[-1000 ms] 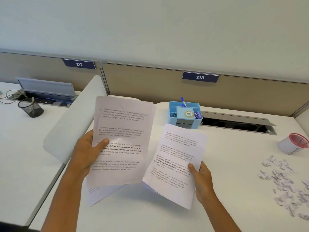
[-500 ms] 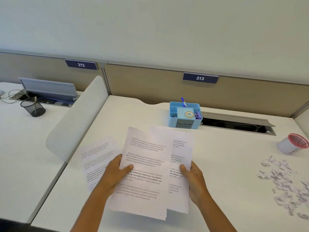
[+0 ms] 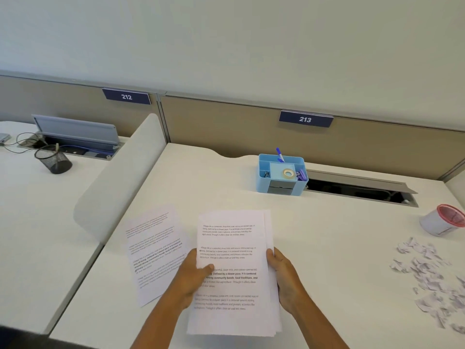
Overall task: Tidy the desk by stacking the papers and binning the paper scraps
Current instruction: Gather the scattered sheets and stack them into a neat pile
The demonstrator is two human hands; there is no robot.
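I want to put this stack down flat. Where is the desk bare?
Bare: between the held stack and blue organizer, and right of the stack up to the scraps. Crowded: loose sheet at left; scraps and cup at right.

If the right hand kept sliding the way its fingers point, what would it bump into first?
The right hand points up-left, already gripping the paper stack. Past that, bare desk looks free; the blue organizer probably sits right of that line, though depth is unclear.
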